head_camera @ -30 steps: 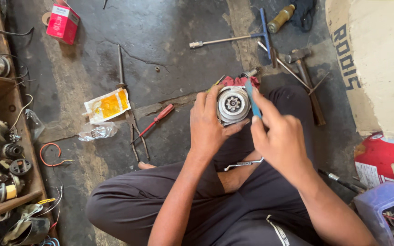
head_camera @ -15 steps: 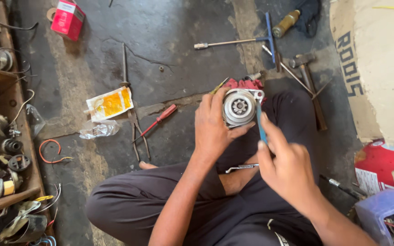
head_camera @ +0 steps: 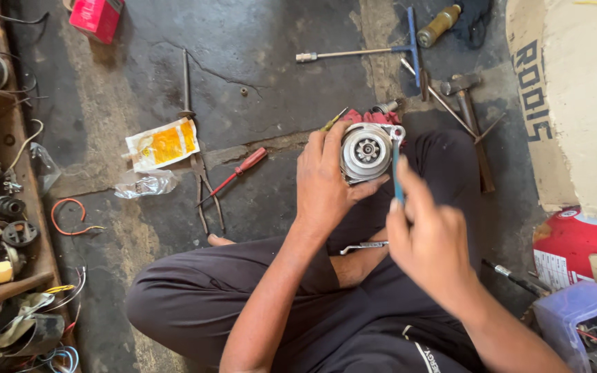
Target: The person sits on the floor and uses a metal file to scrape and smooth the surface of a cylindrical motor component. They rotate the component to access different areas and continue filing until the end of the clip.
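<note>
A wooden tray (head_camera: 32, 207) at nine o'clock is holding motor parts and wires; a clear box (head_camera: 575, 311) at four o'clock is holding red wire. Pliers (head_camera: 205, 186) and a red screwdriver (head_camera: 240, 169) are lying on the floor. The left hand (head_camera: 323, 183) is wrapping its grip around the starter motor (head_camera: 366, 152), centre, shaft end facing up. The right hand (head_camera: 430, 238) is pinching a blue tool (head_camera: 396, 173) pointing to twelve.

Cracked, stained grey concrete floor (head_camera: 257, 62) under bright daylight. Along the floor's left edge, a wooden tray (head_camera: 32, 207) of motor parts; at the right edge, a pale sack (head_camera: 575, 138).
</note>
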